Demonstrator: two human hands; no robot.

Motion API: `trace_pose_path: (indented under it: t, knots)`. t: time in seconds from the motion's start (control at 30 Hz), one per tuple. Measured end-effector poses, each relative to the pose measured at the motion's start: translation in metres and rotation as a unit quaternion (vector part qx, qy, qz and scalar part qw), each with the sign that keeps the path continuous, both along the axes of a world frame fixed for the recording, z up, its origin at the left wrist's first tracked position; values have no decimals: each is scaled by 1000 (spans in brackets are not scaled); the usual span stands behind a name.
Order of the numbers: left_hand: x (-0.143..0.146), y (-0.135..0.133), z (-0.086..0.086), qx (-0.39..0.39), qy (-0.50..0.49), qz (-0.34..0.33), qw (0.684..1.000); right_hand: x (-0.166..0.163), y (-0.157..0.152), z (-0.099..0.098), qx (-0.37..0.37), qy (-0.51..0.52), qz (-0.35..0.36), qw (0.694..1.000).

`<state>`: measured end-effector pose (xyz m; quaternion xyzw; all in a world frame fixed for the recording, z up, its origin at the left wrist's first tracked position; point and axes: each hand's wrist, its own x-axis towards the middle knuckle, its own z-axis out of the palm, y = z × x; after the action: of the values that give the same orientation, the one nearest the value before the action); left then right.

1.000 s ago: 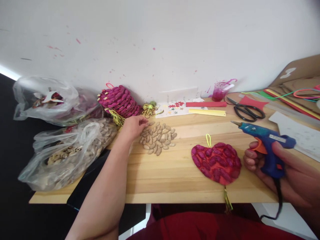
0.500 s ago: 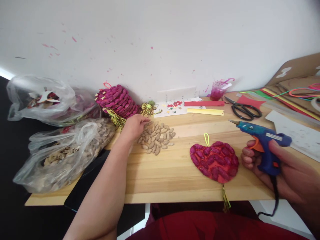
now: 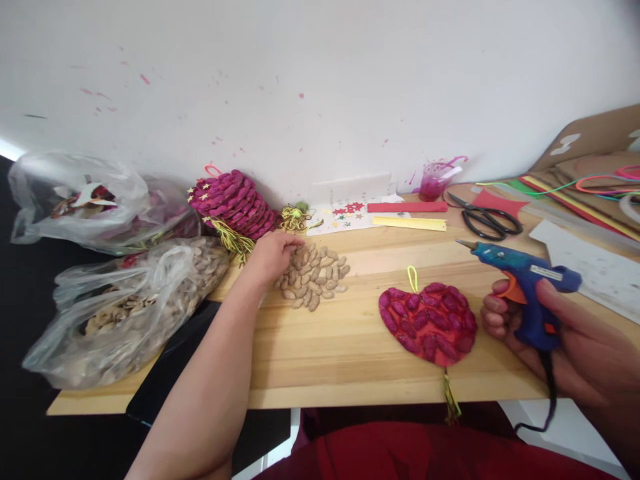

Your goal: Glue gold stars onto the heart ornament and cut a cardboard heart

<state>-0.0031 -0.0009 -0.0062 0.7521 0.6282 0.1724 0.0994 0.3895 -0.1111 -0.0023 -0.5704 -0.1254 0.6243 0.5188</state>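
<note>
My left hand (image 3: 273,255) reaches across the wooden table (image 3: 350,347) and rests on the left side of a small pile of pale nut shells (image 3: 316,277), fingers curled over the shells; what they pinch is hidden. My right hand (image 3: 545,340) grips a blue hot glue gun (image 3: 525,283) with an orange trigger, nozzle pointing left, black cord hanging down. Just left of it lies a red heart (image 3: 427,323) covered with magenta-painted shells, with a yellow-green loop at its top and a tassel over the table's front edge.
A clear plastic bag of shells (image 3: 125,310) and another bag (image 3: 90,200) sit at the left. Magenta shell ornaments (image 3: 235,200) lean on the wall. Farther back are star stickers (image 3: 350,212), red and yellow strips (image 3: 407,215), black scissors (image 3: 487,219), a pink-stained cup (image 3: 434,183), cardboard and coloured cords (image 3: 590,180).
My left hand has slid slightly further onto the shell pile. The glue gun and right hand stay nearly still; the view has shifted a little.
</note>
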Motion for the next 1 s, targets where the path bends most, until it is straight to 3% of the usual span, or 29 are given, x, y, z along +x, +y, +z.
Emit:
trace_pose_path:
  t: [0.23,0.43,0.63,0.73,0.83,1.0]
  knots:
    - [1,0,-2,12,-2,-20,1000,2,0,-1,10,14,11,1000]
    - [8,0,-5,53,33,-89,994,1,-3,2,3,27,11,1000]
    - [7,0,-5,51,37,-91,994,-2,-4,6,-3,25,5,1000]
    - [2,0,-2,54,29,-61,996,-3,-3,3,-3,18,5,1000]
    - [-6,0,2,51,13,10,999,-3,-1,2,-2,6,8,1000]
    - [-16,0,7,-14,1,87,996,-8,1,9,-30,-20,-21,999]
